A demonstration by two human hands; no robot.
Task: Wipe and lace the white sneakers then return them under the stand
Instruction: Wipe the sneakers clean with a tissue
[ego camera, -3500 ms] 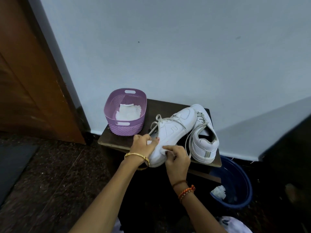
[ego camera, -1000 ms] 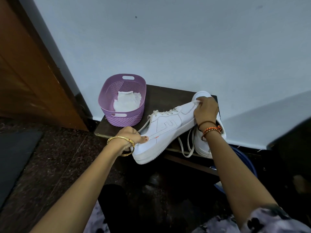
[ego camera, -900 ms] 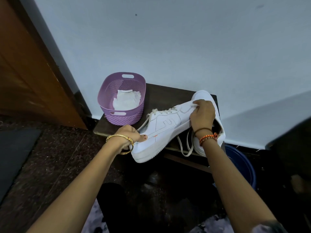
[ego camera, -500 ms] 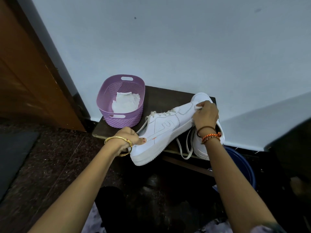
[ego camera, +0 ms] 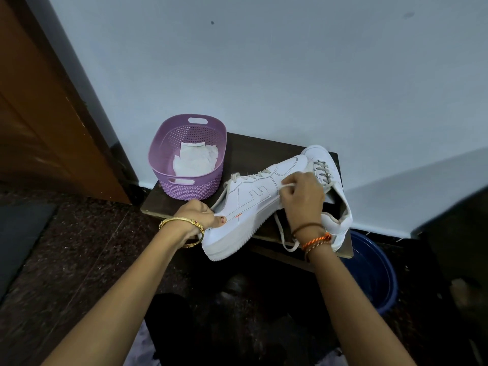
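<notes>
Head camera, looking down, showed my left hand (ego camera: 198, 215) gripping the toe end of the near sneaker (ego camera: 253, 204), thumb pressed on its side and fingers curled over the top. The shoe lay tipped on its side across the front edge of the dark stand (ego camera: 253, 151), its long axis running from my left hand up and away toward my right hand (ego camera: 303, 199), with the toe overhanging the edge on my left-hand side. My right hand sat at the far, heel half of that axis, fingers curled and pinching a bit of white (ego camera: 286, 184) against the upper; whether that was a wipe or a lace end, I could not tell. A loose lace (ego camera: 284, 237) drooped below my right wrist. The second sneaker (ego camera: 335, 207) lay just beyond my right hand, touching the first one near the heel. Past my left hand stood a purple basket (ego camera: 169, 151) with a white cloth (ego camera: 196, 161) inside, and below my right forearm a blue bucket (ego camera: 377, 281) sat on the floor.

I judged the step to be wiping or lace work along the side. My right hand was the one placed to travel down the axis toward my left, which only had to steady the toe.
</notes>
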